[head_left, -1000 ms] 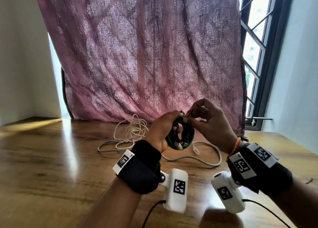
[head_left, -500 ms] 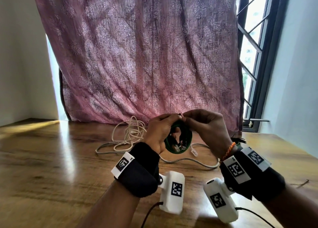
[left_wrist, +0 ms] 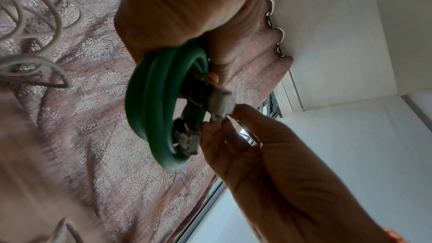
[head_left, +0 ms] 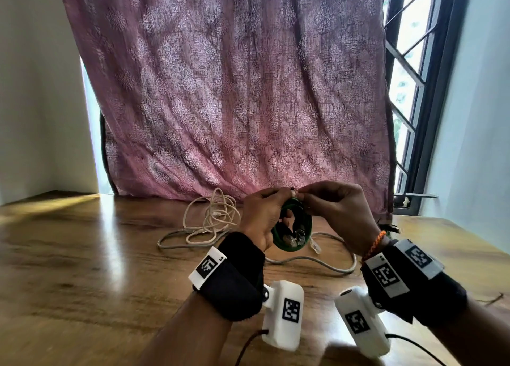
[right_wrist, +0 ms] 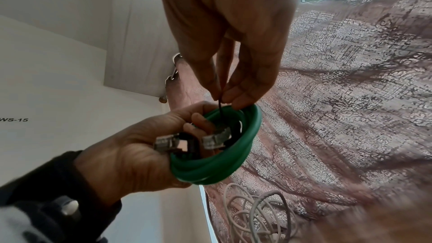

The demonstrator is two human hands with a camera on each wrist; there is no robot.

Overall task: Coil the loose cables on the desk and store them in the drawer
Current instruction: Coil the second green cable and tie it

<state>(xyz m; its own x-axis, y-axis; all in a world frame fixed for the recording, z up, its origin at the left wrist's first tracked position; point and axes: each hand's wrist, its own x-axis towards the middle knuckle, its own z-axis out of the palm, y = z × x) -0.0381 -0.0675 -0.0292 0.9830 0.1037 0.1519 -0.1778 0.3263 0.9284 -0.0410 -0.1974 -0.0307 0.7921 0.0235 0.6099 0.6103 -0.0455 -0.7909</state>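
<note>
Both hands have risen: left hand (head_left: 262,216) grips 1 green cable coil (head_left: 292,227), right hand (head_left: 339,214) pinches 1 black tie (right_wrist: 221,106).

From my remote seat I saw a glossy brown wooden desk (head_left: 82,255) running back to a pale white wall (head_left: 33,89). A dusty-pink patterned curtain (head_left: 234,89) hung behind it and reached the desktop — daylight glowed through the cloth and leaked past its left edge. To the right stood a dark-framed window with slanted bars (head_left: 411,84), bright outside. Sunlight lay in a yellow patch on the far left of the wood — reflections streaked the surface.
</note>
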